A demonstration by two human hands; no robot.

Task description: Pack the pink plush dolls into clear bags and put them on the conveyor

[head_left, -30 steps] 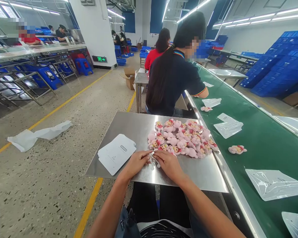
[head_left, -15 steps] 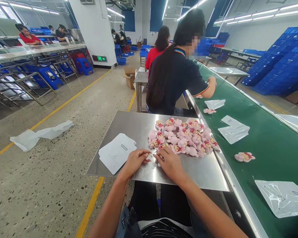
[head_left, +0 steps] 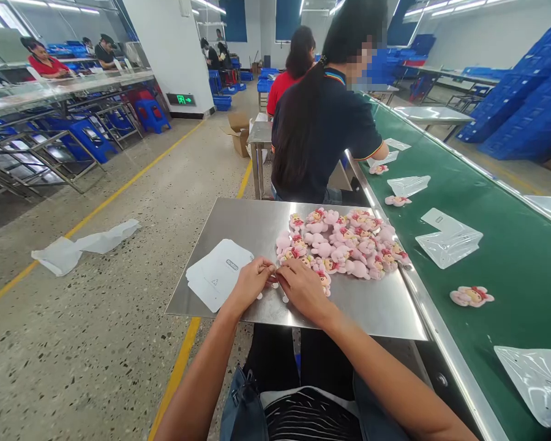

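On a brushed-steel tabletop beside a green conveyor belt, a person's two bare hands meet near the front edge. The left hand curls with thumb and fingers drawn together; the right hand bends toward it, palm down, their fingertips close to each other. Whether either pinches something cannot be told at this size. Small, round, whitish discs lie on the steel around and below the fingertips.

Just beyond the right hand spreads a heap of pink plush dolls with red bows, one of them next to the back of that hand. To the left, a fanned stack of white printed cards lies flat, its near side close to the left hand.

On the belt, three more dolls lie apart from one another, among clear, glossy plastic bags; a loose white card touches one bag. Ahead, a co-worker in a dark short-sleeved shirt with striped trim sits at the belt, with a person in red beyond. Tall stacks of blue plastic crates stand at far right, and a crumpled white sheet lies on the speckled floor.
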